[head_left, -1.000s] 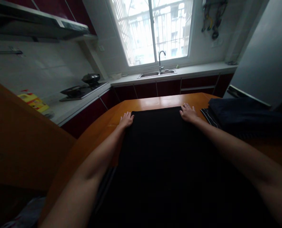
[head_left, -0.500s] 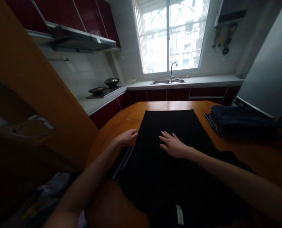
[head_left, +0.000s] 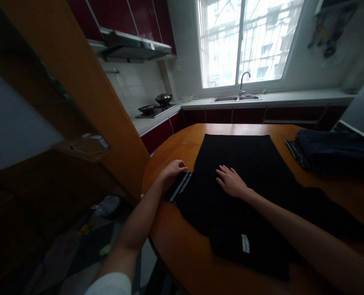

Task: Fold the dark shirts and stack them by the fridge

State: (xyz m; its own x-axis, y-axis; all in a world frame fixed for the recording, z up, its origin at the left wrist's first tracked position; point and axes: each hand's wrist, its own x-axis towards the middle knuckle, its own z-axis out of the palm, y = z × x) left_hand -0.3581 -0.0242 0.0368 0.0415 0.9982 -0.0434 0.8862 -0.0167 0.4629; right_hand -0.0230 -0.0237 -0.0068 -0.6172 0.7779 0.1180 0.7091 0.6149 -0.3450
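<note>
A black shirt (head_left: 240, 155) lies spread on the wooden table, its hem toward the window and its collar, with a white label, toward me. At the shirt's left side, my left hand (head_left: 175, 167) is closed in a pinch at the upper edge of the short sleeve (head_left: 182, 186), which carries two pale stripes. My right hand (head_left: 231, 181) rests palm down on the body of the shirt, its fingers outstretched. The opposite sleeve reaches out to the right, partly behind my right forearm.
Folded dark clothes (head_left: 335, 151) are stacked at the table's right side. The wooden table (head_left: 172, 237) has a rounded left edge. Beyond it are a counter with a sink (head_left: 226, 99) and a stove (head_left: 157, 110) with pans. A wooden partition (head_left: 114, 110) stands at the left.
My left hand has drawn the striped sleeve outward and away from me, so it lies flatter. My right hand stays on the shirt. The view has turned left.
</note>
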